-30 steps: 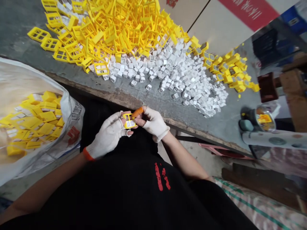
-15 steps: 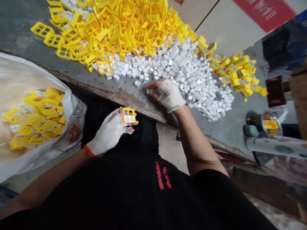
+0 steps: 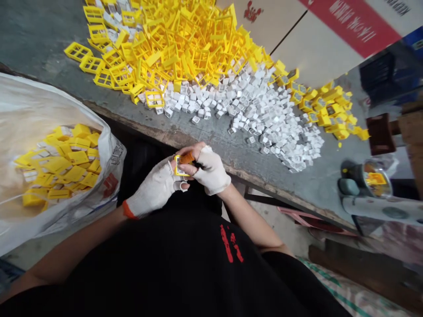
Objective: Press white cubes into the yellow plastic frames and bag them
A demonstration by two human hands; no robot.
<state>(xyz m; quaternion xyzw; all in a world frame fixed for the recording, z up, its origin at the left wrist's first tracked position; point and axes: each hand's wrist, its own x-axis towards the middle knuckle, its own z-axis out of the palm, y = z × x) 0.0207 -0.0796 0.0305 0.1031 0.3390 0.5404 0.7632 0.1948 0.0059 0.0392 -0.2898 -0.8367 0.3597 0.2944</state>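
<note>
In its white fingerless-style glove with an orange cuff, my left hand grips a small yellow plastic frame in front of my lap. My right hand, also gloved, is closed against the same frame. An orange covering wraps one of its fingertips, which presses at the frame's opening along with the thumb. White shows inside the frame, but the small white cube under the right fingers is mostly hidden. On the bench lie a heap of yellow frames and a pile of small white cubes.
Filled yellow pieces lie at the bench's right. A white sack with more yellow pieces stands at my left. Behind the piles is a large carton. The bench's worn front edge runs before me; a clear container sits far right.
My right hand has come from the white pile, where it pinched a small white cube, down to the yellow frame in my left hand. The view has shifted slightly.
</note>
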